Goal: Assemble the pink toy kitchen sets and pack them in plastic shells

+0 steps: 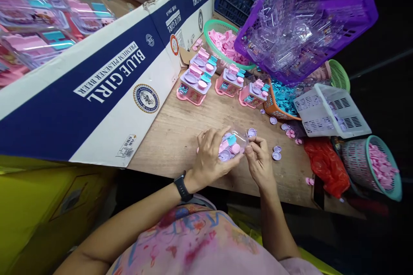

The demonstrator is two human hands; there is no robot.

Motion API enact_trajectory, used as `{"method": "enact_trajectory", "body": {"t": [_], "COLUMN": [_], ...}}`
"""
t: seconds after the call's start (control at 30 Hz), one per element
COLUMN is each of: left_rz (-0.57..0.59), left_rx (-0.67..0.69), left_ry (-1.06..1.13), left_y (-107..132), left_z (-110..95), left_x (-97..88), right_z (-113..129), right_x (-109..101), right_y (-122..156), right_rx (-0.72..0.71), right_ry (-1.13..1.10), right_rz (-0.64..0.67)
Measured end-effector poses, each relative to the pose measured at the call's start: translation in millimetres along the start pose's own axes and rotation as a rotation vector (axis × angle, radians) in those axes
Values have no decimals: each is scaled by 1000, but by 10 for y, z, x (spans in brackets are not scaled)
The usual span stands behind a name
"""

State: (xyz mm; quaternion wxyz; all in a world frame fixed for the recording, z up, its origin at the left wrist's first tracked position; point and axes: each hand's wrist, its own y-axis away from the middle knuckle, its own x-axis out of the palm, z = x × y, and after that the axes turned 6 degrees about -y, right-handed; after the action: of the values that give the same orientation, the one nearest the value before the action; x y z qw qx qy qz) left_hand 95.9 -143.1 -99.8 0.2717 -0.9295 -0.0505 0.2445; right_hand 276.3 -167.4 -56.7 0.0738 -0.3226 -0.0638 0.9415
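Note:
My left hand (208,157) is wrapped round a small toy kitchen set (225,154) with purple, pink and turquoise parts, held over the front of the table. A clear plastic cover (239,135) lies over the toy's far side. The fingers of my right hand (260,163) are closed on the cover's right edge; the exact fingertip contact is partly hidden. Just beyond that hand lies a small purple pan (252,132). Several similar toy kitchens (229,80) without covers stand farther back on the wooden table (174,137).
A beer carton (112,77) borders the left side, with packed toys behind it. A tilted purple crate (342,21) of clear covers overhangs the back right. Baskets hold pink pieces (382,167) and turquoise pieces (284,96). A red plastic bag (325,165) and phone (318,192) lie right.

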Motion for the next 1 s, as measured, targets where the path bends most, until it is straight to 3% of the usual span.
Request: {"method": "enact_trajectory", "body": {"t": [0.1, 0.2, 0.27, 0.37, 0.57, 0.7, 0.83, 1.0], "left_rz": [24, 78, 154, 209, 197, 203, 206, 252], "left_rx": [-1, 14, 45, 60, -121, -91, -91, -104], "left_ry": [-13, 21, 62, 103, 211, 209, 198, 247], "left_y": [-34, -55, -32, 95, 411, 437, 432, 422], "left_z": [-1, 38, 100, 232, 362, 338, 338, 360], "left_x": [-20, -85, -136, -179, -150, -168, -177, -215], "right_z": [-17, 1, 38, 106, 186, 260, 351, 384], "right_x": [42, 40, 30, 19, 32, 83, 144, 109], "right_y": [-30, -81, -94, -44, 199, 292, 297, 268], "right_rx": [138, 261, 251, 163, 19, -43, -130, -178], "right_ry": [-205, -479, -492, -332, 17, 90, 314, 419], "right_rz": [-32, 85, 155, 142, 90, 93, 112, 161]}}
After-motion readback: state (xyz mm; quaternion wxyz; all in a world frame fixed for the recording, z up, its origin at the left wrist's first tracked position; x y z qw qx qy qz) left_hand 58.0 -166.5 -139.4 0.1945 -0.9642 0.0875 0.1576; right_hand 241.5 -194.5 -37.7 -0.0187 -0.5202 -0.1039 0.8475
